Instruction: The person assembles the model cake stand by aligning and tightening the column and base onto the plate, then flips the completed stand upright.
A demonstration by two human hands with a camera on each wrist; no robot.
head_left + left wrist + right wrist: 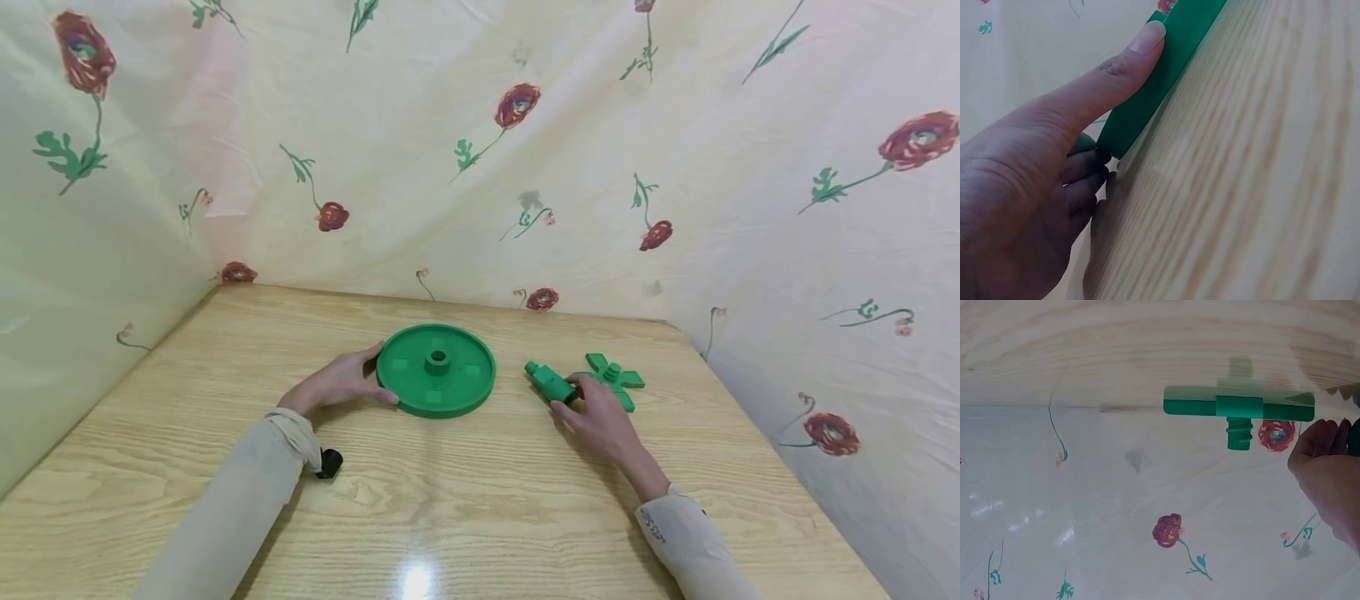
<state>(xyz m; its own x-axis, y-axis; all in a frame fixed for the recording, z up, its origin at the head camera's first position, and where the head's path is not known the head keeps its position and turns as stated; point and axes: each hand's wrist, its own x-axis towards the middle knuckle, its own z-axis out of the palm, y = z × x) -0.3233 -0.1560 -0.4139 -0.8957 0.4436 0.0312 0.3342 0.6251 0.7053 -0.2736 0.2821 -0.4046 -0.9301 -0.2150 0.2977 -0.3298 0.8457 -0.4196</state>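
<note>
On the wooden table in the head view lies a round green plate (412,390) with a raised rim and a hollow hub in its middle. My left hand (341,383) holds its left edge, thumb along the near rim. The left wrist view shows the thumb (1129,59) against the plate's side wall (1141,106), with the other fingers curled at the edge. Farther right, my right hand (600,425) grips a green stepped cylinder (550,382) by its wide end; its narrow tip points away to the left. In the right wrist view that cylinder is mostly cut off.
Just beyond my right hand lies a green cross-shaped piece (630,379) with a threaded stub standing up. A small black object (330,463) is by my left cuff. Flower-printed sheeting (420,208) hangs behind the table (465,500) and along its sides.
</note>
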